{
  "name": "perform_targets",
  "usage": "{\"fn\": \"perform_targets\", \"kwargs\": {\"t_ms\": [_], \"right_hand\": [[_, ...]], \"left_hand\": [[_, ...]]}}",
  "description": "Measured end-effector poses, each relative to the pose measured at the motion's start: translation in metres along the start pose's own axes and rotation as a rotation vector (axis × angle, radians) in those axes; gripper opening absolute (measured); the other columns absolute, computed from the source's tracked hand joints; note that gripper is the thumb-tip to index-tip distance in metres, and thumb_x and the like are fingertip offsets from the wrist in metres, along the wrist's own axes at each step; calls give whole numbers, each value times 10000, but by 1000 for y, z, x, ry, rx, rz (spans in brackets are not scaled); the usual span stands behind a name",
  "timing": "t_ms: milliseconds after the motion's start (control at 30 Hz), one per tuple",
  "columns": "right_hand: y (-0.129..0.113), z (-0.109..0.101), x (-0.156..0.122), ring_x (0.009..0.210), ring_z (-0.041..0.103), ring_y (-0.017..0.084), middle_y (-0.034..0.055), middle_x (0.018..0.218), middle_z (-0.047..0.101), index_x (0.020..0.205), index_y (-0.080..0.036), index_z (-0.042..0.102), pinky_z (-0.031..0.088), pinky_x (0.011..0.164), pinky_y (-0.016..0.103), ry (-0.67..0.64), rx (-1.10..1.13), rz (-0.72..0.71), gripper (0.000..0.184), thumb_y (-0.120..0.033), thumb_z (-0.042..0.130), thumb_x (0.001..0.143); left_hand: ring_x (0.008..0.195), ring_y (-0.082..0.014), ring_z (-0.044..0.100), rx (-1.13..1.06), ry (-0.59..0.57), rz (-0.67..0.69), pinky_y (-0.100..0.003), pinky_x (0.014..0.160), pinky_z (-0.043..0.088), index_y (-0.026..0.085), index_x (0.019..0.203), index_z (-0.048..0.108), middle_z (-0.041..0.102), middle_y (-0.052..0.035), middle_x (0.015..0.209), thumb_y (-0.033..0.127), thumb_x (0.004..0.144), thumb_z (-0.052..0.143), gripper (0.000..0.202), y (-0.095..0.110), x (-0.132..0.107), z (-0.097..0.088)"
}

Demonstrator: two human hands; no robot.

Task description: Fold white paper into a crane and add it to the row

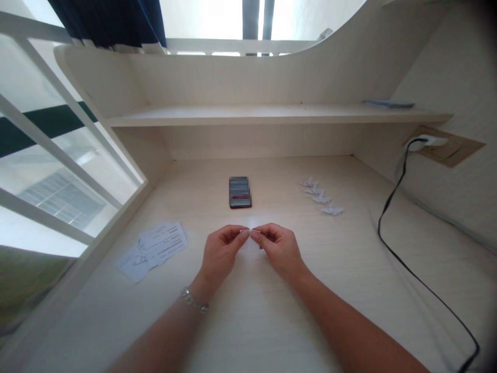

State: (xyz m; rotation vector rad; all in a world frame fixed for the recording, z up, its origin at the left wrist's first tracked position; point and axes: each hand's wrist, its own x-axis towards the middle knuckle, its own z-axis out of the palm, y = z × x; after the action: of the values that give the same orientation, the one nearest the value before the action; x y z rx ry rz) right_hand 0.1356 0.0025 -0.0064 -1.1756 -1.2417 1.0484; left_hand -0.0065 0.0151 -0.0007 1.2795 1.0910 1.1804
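Note:
Between my two hands is a small piece of folded white paper (250, 231), mostly covered by the fingers. My left hand (224, 247) pinches its left side with thumb and forefinger; a beaded bracelet circles that wrist. On the other side, my right hand (280, 246) grips the paper the same way, fingertips close to those of the left. Just beyond the hands a phone (240, 192) lies flat, its screen blurred. Several folded paper cranes (321, 199) sit in a slanting row to the right of the phone.
Printed paper sheets (163, 243) overlap at the left of the desk (248, 331). A black cable (402, 262) runs from a wall socket (450, 146) down the right side. Above the back edge is a shelf (248, 115) with a thin flat item (389, 104). White rails (58, 145) border the left.

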Motion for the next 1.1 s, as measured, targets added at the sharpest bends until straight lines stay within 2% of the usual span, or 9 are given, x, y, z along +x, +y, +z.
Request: {"fn": "perform_targets", "kwargs": {"t_ms": [133, 333, 500, 600, 700, 767, 900, 967, 1100], "right_hand": [[2, -1, 2, 555, 513, 114, 13, 616, 607, 785, -144, 670, 410, 517, 237, -1, 55, 15, 195, -309, 670, 682], [3, -1, 5, 544, 492, 102, 11, 612, 607, 777, -143, 681, 405, 507, 231, -11, 105, 51, 183, -307, 630, 714], [5, -1, 7, 600, 546, 127, 25, 706, 634, 827, -149, 661, 450, 510, 246, -18, 233, 191, 253, -365, 636, 696], [1, -3, 6, 579, 551, 118, 16, 691, 625, 863, -159, 630, 439, 477, 224, -6, 321, 304, 294, -358, 681, 652], [-2, -6, 5, 496, 516, 82, -8, 627, 597, 888, -172, 593, 397, 443, 192, -135, 429, 449, 328, -325, 713, 624], [-2, -6, 6, 454, 497, 66, -6, 612, 593, 847, -167, 585, 369, 421, 179, -227, 410, 503, 292, -323, 708, 633], [3, -6, 9, 471, 520, 76, 8, 646, 587, 739, -157, 569, 378, 406, 179, -161, 298, 442, 295, -449, 607, 715], [5, -5, 10, 505, 540, 89, 5, 636, 579, 743, -154, 579, 417, 438, 192, -161, 276, 351, 332, -486, 571, 736], [7, -4, 8, 503, 541, 88, 2, 580, 590, 725, -136, 605, 458, 501, 208, -211, 179, 215, 302, -434, 641, 694]], "left_hand": [[744, -150, 587, -6, -11, -9, -254, 687, 451, 124, 837, 679, 683, -64, 815, 285, 704, 663, 210, -1, 0, -1], [593, -95, 504, -46, 5, -72, -206, 556, 410, 123, 829, 684, 638, -25, 672, 306, 704, 662, 223, -3, 1, -2], [688, -130, 566, -205, -62, -86, -248, 628, 459, 142, 894, 663, 647, -50, 758, 310, 773, 582, 222, -6, 1, -3], [774, -148, 587, -178, -98, -1, -260, 673, 472, 178, 1003, 631, 652, -67, 911, 240, 739, 624, 271, -3, 1, -4], [897, -171, 576, -99, -140, 84, -268, 763, 465, 165, 912, 662, 622, -85, 1049, 186, 687, 672, 226, 1, 0, -3], [859, -167, 585, -81, -146, 57, -268, 756, 466, 144, 814, 672, 646, -81, 960, 205, 693, 668, 136, 1, 0, -3], [602, -98, 536, -49, -40, -72, -214, 584, 442, 125, 805, 664, 636, -28, 678, 250, 689, 671, 171, -3, 3, -5], [573, -87, 514, -36, -3, -99, -203, 551, 426, 116, 823, 663, 632, -26, 667, 256, 672, 685, 207, -4, 5, -6], [582, -88, 520, -87, -5, -130, -204, 543, 426, 117, 852, 662, 643, -37, 708, 265, 655, 699, 249, -3, 5, -6]]}}
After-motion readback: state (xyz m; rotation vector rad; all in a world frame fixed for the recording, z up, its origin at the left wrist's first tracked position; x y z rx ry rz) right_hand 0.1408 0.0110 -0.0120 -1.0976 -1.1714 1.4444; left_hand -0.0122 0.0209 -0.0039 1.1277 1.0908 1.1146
